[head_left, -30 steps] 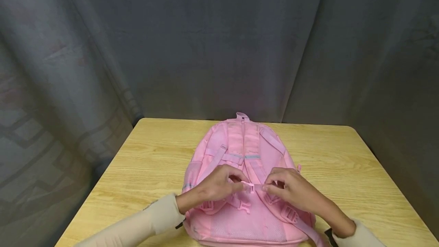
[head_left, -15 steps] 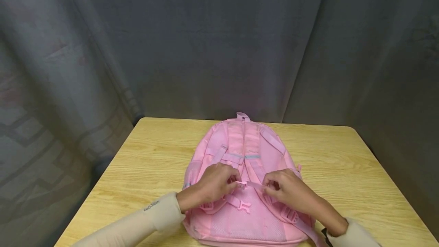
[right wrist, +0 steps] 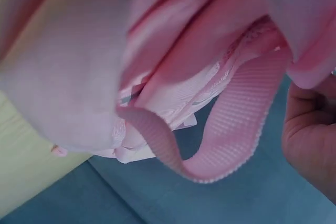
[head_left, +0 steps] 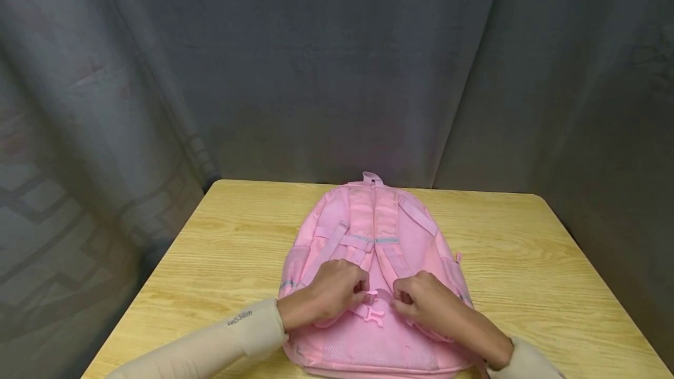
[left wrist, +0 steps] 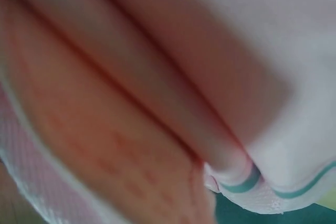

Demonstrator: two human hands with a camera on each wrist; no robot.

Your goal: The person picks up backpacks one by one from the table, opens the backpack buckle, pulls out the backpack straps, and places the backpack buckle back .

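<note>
A pink backpack [head_left: 379, 347] lies with its straps facing up. My left hand [head_left: 337, 288] pinches a pink plastic buckle [head_left: 371, 295] over the back panel; the fingers partly hide it. To its right, my right hand [head_left: 429, 303] has curled fingers pinching the webbing strap that runs from this buckle. The right wrist view has a slack loop of webbing [right wrist: 226, 140] beside the curled fingers of the right hand [right wrist: 312, 142]. Just below the held buckle lies a loose pronged buckle half [head_left: 375, 316]. Blurred close-up surfaces fill most of the left wrist view.
The backpack rests on a wooden table [head_left: 242, 233], near its front edge. Padded shoulder straps [head_left: 387, 215] run up to the top carry loop [head_left: 372, 178]. A dark grey curtain [head_left: 326, 75] hangs behind the table and along its sides.
Both hands have come slightly lower over the backpack. The right hand has moved left, closer to the left hand, and the webbing between them, earlier stretched straight, now shows a shorter span.
</note>
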